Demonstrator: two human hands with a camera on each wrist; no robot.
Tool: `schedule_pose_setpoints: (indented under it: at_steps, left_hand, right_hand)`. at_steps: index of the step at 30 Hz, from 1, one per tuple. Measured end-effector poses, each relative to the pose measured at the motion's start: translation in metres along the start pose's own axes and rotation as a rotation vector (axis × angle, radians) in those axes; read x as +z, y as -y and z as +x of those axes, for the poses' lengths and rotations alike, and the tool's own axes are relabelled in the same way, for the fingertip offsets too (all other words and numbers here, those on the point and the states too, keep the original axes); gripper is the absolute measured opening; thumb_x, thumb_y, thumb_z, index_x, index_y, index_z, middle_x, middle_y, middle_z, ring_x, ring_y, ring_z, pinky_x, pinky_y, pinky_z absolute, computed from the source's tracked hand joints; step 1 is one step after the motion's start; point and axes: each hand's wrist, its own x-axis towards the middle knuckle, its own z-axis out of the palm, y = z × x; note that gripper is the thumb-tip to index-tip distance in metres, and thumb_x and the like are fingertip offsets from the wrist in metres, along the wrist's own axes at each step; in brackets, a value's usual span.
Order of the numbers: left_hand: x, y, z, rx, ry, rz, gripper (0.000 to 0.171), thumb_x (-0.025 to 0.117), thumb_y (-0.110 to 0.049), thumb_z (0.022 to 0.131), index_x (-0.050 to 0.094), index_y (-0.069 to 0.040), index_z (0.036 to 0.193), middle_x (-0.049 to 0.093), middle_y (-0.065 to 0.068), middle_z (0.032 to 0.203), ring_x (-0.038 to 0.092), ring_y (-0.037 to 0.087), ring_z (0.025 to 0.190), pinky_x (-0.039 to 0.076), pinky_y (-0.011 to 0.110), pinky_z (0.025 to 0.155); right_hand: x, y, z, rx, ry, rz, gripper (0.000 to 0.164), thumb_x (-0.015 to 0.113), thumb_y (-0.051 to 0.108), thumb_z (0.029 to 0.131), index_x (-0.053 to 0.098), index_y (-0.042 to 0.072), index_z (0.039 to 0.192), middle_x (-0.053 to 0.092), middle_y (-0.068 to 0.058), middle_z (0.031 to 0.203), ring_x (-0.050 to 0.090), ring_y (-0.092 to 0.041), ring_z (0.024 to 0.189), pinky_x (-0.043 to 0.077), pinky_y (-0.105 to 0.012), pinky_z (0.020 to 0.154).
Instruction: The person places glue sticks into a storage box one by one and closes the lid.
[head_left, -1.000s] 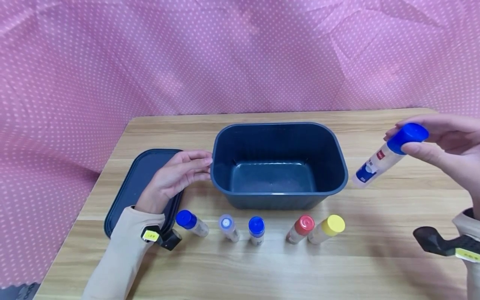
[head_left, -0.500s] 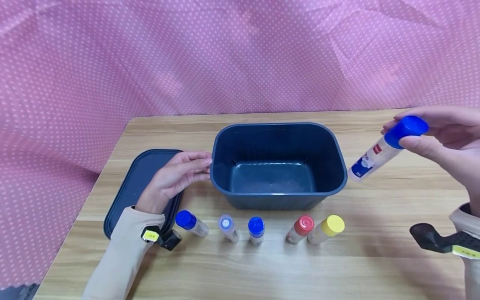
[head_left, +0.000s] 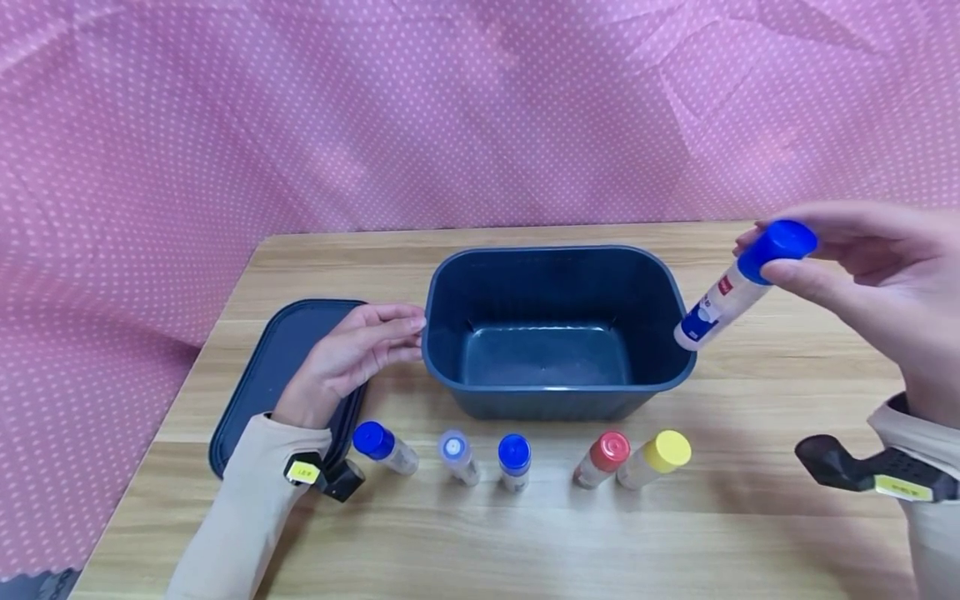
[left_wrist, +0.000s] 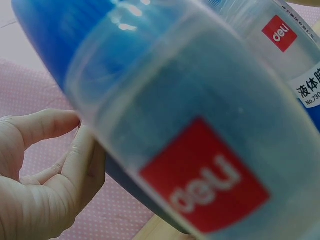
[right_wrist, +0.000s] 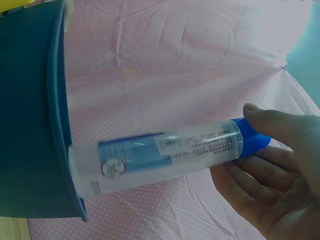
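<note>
In the head view, my right hand (head_left: 870,283) pinches a liquid glue bottle (head_left: 720,300) by its blue cap, thumb on the near side. The bottle tilts, its clear bottom end at the right rim of a dark blue plastic bin (head_left: 558,400); the right wrist view shows that end against the rim, though contact is hard to tell. My left hand (head_left: 356,354) touches the bin's left rim with thumb and fingertips, outside the wall. In the left wrist view, a close blue-capped glue bottle (left_wrist: 165,125) hides part of the bin and fingertips.
Several glue bottles stand in front of the bin: blue-capped (head_left: 386,447), clear-topped (head_left: 459,457), blue-capped (head_left: 514,460), red-capped (head_left: 602,458) and yellow-capped (head_left: 654,459). A dark blue lid (head_left: 258,392) lies left, under my left forearm. Pink dotted cloth (head_left: 480,117) hangs behind the wooden table (head_left: 525,550).
My right hand has moved left and slightly up with the glue bottle, bringing its bottom end from beside the bin to over the right rim. The left hand stays put.
</note>
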Motion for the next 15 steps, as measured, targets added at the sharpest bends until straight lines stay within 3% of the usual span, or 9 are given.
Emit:
schedule_pose_setpoints:
  at_steps: [4,6,8,11,15]
  left_hand:
    - [0.0,0.0,0.0,-0.003,0.0,-0.003,0.023,0.052,0.007,0.096,0.072,-0.002,0.1,0.071,0.01,0.091,0.068,0.016,0.083,0.057,0.029,0.079]
    - [0.0,-0.001,0.0,-0.004,-0.003,-0.009,0.023,0.051,0.007,0.096,0.072,-0.002,0.1,0.071,0.011,0.091,0.068,0.016,0.083,0.057,0.03,0.079]
    - [0.0,-0.001,0.0,-0.008,-0.008,-0.015,0.023,0.052,0.007,0.096,0.072,-0.002,0.1,0.071,0.011,0.091,0.068,0.016,0.083,0.057,0.03,0.079]
    - [0.001,-0.001,0.0,-0.013,-0.012,-0.018,0.023,0.052,0.007,0.096,0.072,-0.002,0.1,0.071,0.01,0.091,0.068,0.016,0.083,0.057,0.029,0.079]
    - [0.002,-0.002,0.0,-0.019,-0.021,-0.01,0.022,0.052,0.006,0.096,0.072,-0.003,0.1,0.071,0.01,0.091,0.068,0.016,0.083,0.057,0.029,0.078]
  right_hand:
    - [0.008,0.005,0.003,0.012,-0.026,-0.207,0.035,0.067,-0.02,0.079,0.061,-0.016,0.113,0.066,-0.026,0.11,0.069,-0.021,0.091,0.053,-0.019,0.078]
    - [0.01,0.005,0.006,0.012,-0.035,-0.221,0.036,0.068,-0.019,0.079,0.062,-0.015,0.113,0.067,-0.024,0.109,0.07,-0.02,0.088,0.053,-0.018,0.076]
    - [0.012,0.003,0.01,0.0,-0.043,-0.165,0.036,0.069,-0.02,0.077,0.062,-0.016,0.112,0.069,-0.023,0.106,0.07,-0.02,0.085,0.054,-0.019,0.075]
    - [0.014,-0.003,0.015,-0.05,-0.03,0.022,0.035,0.067,-0.025,0.074,0.059,-0.023,0.108,0.069,-0.025,0.102,0.07,-0.023,0.083,0.055,-0.021,0.076]
    - [0.019,-0.006,0.019,-0.091,0.004,0.094,0.033,0.066,-0.027,0.073,0.057,-0.026,0.105,0.068,-0.028,0.1,0.07,-0.026,0.083,0.056,-0.024,0.076]
